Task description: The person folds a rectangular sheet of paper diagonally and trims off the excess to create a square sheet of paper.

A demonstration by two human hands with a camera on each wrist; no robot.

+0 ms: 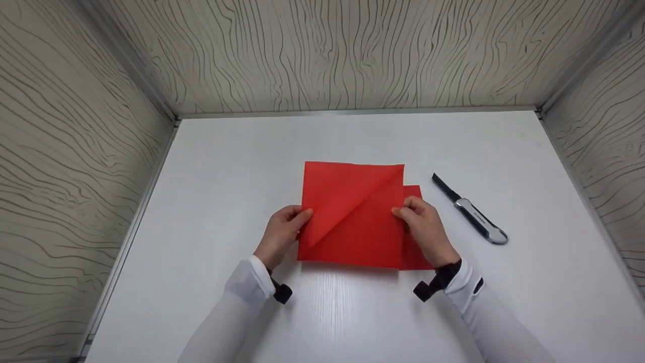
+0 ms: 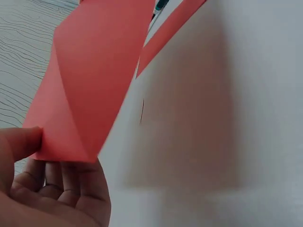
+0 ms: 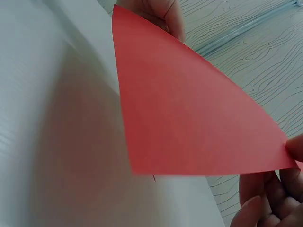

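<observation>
A square sheet of red paper [image 1: 352, 232] with a diagonal crease is held up above the table. My left hand [image 1: 281, 234] pinches its left edge between thumb and fingers. At the right edge, my right hand [image 1: 428, 232] pinches it the same way. The left wrist view shows the raised paper [image 2: 99, 56] bent along the crease, its shadow falling on the tabletop. From the right wrist, the sheet [image 3: 180, 109] looks smooth and slightly curved. Another red paper piece [image 1: 413, 257] lies on the table, partly hidden behind the sheet and my right hand.
A utility knife [image 1: 471, 212] with its dark blade out lies to the right of the paper, on the white table [image 1: 232, 156]. A thin red sliver [image 2: 142, 111] rests on the tabletop. Wood-patterned panels [image 1: 327, 55] enclose the back and sides.
</observation>
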